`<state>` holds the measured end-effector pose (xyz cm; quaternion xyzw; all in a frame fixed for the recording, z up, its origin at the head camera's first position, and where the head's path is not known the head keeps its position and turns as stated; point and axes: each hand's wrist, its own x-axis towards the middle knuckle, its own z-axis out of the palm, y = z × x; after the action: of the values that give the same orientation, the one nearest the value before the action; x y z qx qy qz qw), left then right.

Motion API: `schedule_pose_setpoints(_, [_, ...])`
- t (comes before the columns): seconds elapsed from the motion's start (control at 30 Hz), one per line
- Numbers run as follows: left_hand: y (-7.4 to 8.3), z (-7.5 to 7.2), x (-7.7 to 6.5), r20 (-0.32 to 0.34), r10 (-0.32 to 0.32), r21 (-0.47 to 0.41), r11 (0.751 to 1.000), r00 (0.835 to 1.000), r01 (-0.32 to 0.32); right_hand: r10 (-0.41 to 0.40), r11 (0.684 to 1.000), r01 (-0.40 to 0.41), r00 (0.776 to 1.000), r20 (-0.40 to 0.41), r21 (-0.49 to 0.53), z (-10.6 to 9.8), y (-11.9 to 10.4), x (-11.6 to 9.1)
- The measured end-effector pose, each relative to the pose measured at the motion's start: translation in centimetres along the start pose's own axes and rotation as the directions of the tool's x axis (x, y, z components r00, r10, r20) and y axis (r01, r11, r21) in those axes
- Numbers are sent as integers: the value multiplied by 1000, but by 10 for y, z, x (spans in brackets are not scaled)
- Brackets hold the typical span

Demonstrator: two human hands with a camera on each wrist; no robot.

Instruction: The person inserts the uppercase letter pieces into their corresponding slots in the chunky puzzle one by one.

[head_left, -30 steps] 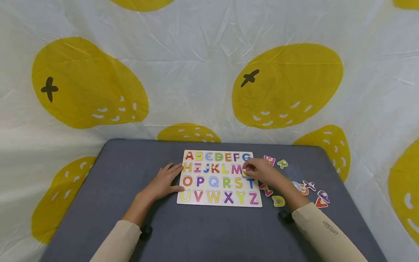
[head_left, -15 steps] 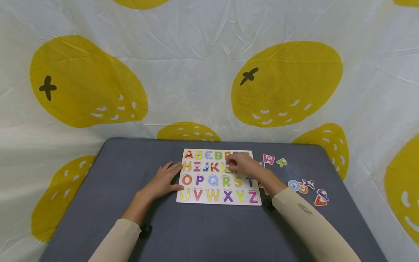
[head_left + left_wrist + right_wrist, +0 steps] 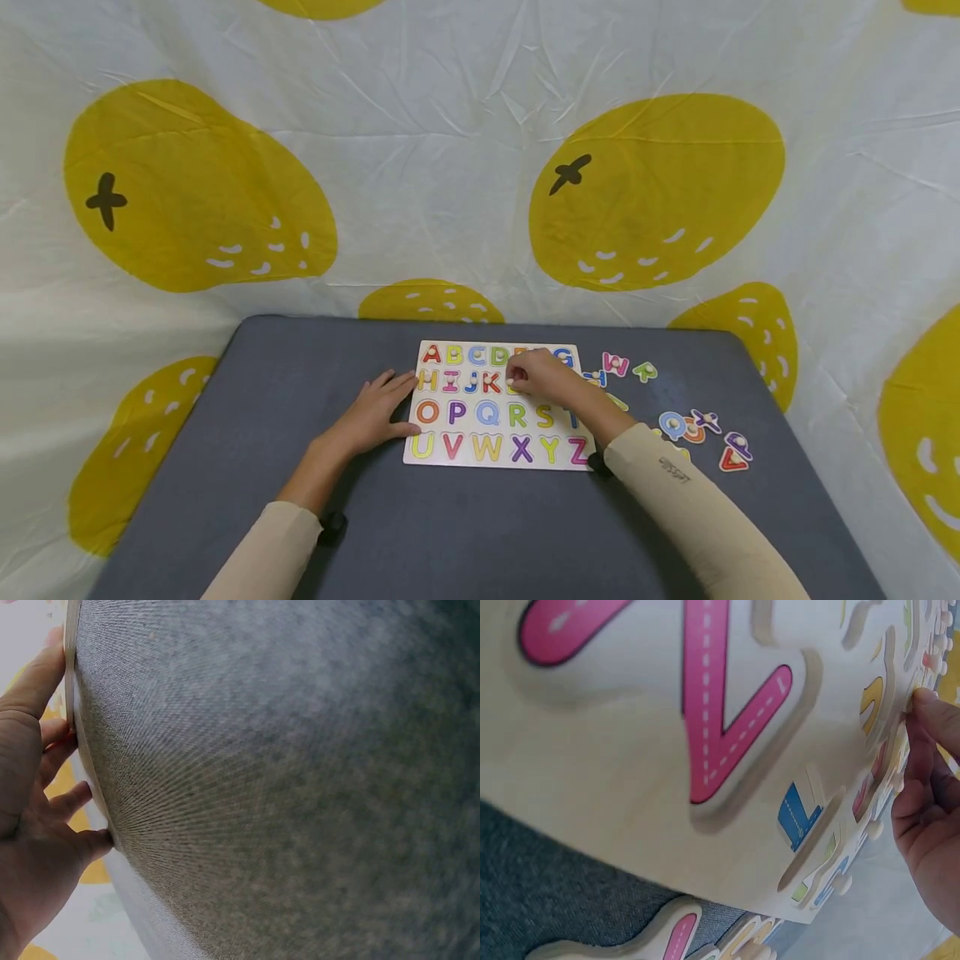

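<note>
A pale wooden alphabet puzzle board point(image 3: 468, 431) lies on the table, with colourful letters in rows. My left hand point(image 3: 371, 417) rests at its left edge, fingers spread and fairly straight; in the left wrist view the thumb point(image 3: 37, 682) touches the board's side. My right hand point(image 3: 547, 377) is over the second row, at the L place just right of the K point(image 3: 491, 382). Thumb and fingertips pinch the knob of a yellow letter puzzle piece, which the hand mostly hides. The right wrist view shows the right hand point(image 3: 937, 795) low at the board, beyond the pink Z point(image 3: 705, 712).
Loose letter pieces lie right of the board: a pink one point(image 3: 615, 364), a green one point(image 3: 645, 372), a blue Q point(image 3: 672, 426), a purple X point(image 3: 707, 421) and a red V point(image 3: 734, 459). The right forearm covers others. A fruit-patterned cloth point(image 3: 450, 208) hangs behind the table.
My right hand has moved left along the second row, from right of the M to the L place, carrying the yellow letter piece. The left hand has stayed at the board's edge.
</note>
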<state>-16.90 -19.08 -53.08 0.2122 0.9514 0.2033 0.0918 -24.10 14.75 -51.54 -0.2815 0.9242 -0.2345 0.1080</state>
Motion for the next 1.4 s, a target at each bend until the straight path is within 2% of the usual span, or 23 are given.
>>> schedule_pose_setpoints(0.33, [-1,1,0,-6,2,5,1000,1000,-1,48,999,-48,999,-24,13,4,-3,0])
schedule_pose_setpoints(0.6, [-2,0,0,-2,-10,1,1000,1000,10,53,997,-52,998,-23,52,1,-3,-5])
schedule_pose_setpoints(0.83, [-1,0,0,5,-11,-4,1000,1000,11,56,997,-55,998,-29,46,-6,8,-14])
schedule_pose_setpoints(0.97, [-3,1,0,2,-11,-4,1000,1000,11,71,997,-67,993,-90,48,-14,17,-23])
schedule_pose_setpoints(1.13, [-3,1,0,2,-10,6,1000,1000,10,145,987,-133,979,-145,92,-26,30,-39])
schedule_pose_setpoints(1.4, [-2,1,0,1,-4,-3,1000,1000,4,146,988,-130,963,-226,82,-43,59,-73])
